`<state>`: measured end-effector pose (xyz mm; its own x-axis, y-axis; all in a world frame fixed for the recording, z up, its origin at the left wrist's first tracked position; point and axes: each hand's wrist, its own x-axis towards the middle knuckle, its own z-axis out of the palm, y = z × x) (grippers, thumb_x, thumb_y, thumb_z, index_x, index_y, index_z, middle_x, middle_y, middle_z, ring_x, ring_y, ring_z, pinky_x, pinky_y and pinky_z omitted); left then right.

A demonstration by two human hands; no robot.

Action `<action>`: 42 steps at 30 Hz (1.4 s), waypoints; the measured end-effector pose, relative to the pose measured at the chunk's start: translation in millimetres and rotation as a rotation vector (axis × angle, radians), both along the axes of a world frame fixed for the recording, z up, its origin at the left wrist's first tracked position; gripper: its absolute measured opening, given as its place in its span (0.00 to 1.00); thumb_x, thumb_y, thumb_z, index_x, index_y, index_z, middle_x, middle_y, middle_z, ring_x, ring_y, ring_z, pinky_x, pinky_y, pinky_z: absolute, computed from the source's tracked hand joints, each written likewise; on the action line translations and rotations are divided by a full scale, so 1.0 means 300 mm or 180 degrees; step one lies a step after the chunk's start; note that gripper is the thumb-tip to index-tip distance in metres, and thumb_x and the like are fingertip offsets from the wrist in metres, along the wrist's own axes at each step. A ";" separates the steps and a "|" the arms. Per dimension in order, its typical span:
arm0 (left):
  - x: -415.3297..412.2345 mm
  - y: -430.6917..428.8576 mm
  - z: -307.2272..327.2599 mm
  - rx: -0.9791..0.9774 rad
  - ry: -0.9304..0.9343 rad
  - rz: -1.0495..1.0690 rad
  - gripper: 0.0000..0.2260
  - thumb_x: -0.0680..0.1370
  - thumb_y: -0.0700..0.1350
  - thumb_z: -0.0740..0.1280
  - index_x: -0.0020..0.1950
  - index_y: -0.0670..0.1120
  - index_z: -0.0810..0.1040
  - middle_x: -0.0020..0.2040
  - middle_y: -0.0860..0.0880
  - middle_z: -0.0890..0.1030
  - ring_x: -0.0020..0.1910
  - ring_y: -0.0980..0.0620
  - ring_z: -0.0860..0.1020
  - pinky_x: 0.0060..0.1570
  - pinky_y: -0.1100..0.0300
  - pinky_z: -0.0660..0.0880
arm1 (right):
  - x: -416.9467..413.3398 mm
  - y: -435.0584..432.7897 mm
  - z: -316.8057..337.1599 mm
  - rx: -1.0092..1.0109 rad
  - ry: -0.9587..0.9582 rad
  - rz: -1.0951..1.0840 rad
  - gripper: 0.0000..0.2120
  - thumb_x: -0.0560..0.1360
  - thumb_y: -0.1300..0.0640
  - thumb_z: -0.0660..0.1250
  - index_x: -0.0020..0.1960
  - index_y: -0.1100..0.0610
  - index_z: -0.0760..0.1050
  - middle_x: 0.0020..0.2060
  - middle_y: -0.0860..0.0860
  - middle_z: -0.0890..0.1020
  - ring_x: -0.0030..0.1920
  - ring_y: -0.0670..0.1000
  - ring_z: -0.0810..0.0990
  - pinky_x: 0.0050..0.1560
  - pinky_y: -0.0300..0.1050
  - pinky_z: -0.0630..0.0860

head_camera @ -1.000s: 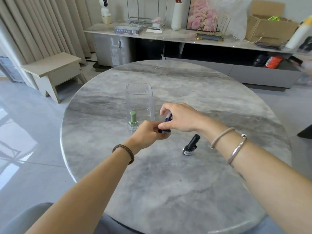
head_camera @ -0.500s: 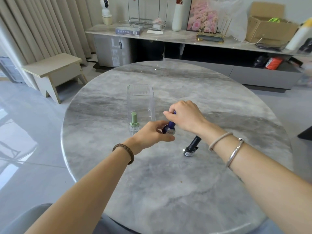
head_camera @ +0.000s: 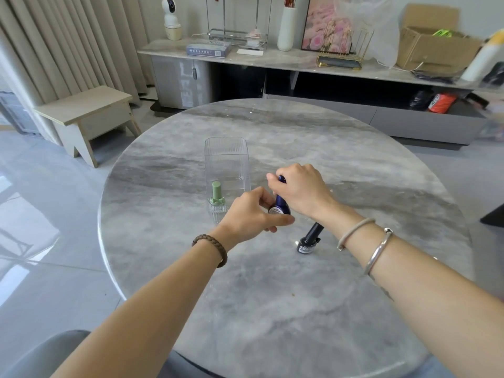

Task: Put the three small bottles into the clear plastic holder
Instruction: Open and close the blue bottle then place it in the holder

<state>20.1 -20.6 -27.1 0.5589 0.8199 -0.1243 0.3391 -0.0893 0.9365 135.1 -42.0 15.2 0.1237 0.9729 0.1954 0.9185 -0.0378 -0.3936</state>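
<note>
Both grips, left hand (head_camera: 252, 214) and right hand (head_camera: 301, 190), pinch my blue bottle (head_camera: 281, 204); green bottle (head_camera: 217, 193) sits in the holder (head_camera: 226, 159), black bottle (head_camera: 309, 238) waits.

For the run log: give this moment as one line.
holder: green bottle inside | blue bottle: gripped by left hand and right hand | black bottle: on table

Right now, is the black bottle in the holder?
No. The black bottle lies tipped on the table, outside the clear holder.

holder (head_camera: 227, 159) top open, green bottle (head_camera: 217, 192) inside
</note>
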 end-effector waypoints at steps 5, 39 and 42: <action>0.007 -0.005 0.007 0.0348 0.0174 -0.0068 0.12 0.64 0.49 0.76 0.36 0.47 0.74 0.28 0.53 0.70 0.27 0.56 0.66 0.27 0.70 0.62 | 0.004 0.008 -0.012 0.0175 0.0026 0.0029 0.22 0.79 0.54 0.57 0.39 0.69 0.79 0.39 0.63 0.85 0.43 0.62 0.80 0.44 0.49 0.71; -0.109 0.242 0.100 0.1148 0.0710 0.1007 0.17 0.73 0.46 0.67 0.60 0.43 0.73 0.61 0.46 0.78 0.59 0.45 0.75 0.51 0.60 0.67 | -0.129 0.248 0.094 0.0078 0.0326 0.0028 0.16 0.75 0.51 0.66 0.46 0.66 0.81 0.42 0.60 0.84 0.49 0.59 0.80 0.48 0.49 0.75; -0.099 0.265 0.107 0.1231 0.0780 0.1000 0.15 0.73 0.45 0.66 0.58 0.42 0.75 0.58 0.45 0.81 0.58 0.44 0.76 0.53 0.56 0.71 | -0.147 0.282 0.086 0.0012 0.0397 -0.0059 0.20 0.76 0.49 0.65 0.40 0.67 0.81 0.33 0.60 0.82 0.44 0.59 0.81 0.43 0.49 0.74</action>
